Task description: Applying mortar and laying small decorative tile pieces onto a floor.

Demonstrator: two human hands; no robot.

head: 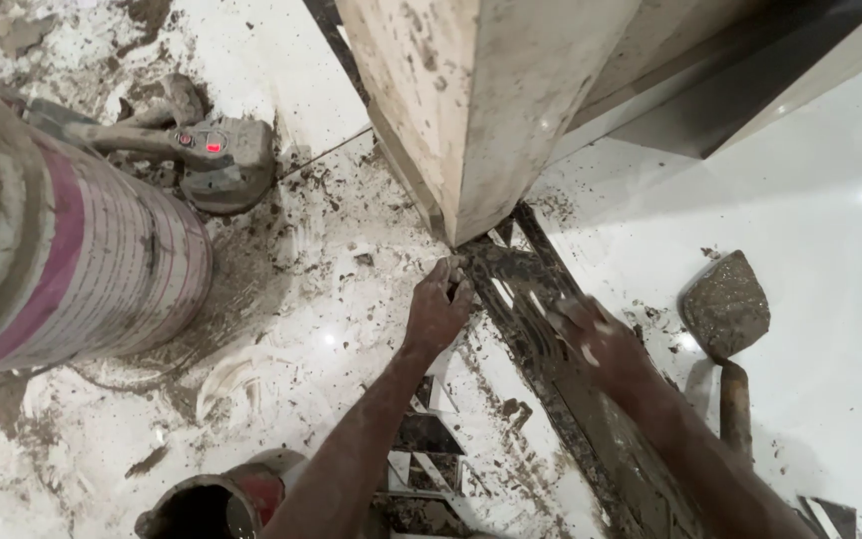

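Observation:
My left hand (438,309) reaches to the base of a mortar-smeared square pillar (471,100), fingertips touching the floor at its corner, nothing held that I can see. My right hand (599,339), blurred and coated in mortar, lies flat with fingers spread on a dark marble border strip (541,329) that runs diagonally across the white floor. It holds nothing.
A mortar-laden trowel (725,304) lies on the white tile right of my right hand. A large bucket with a pink band (62,250) stands at left, a dirty laser level with a red light (216,155) behind it. A small round container (212,504) sits at the bottom edge. Wet mortar smears the floor.

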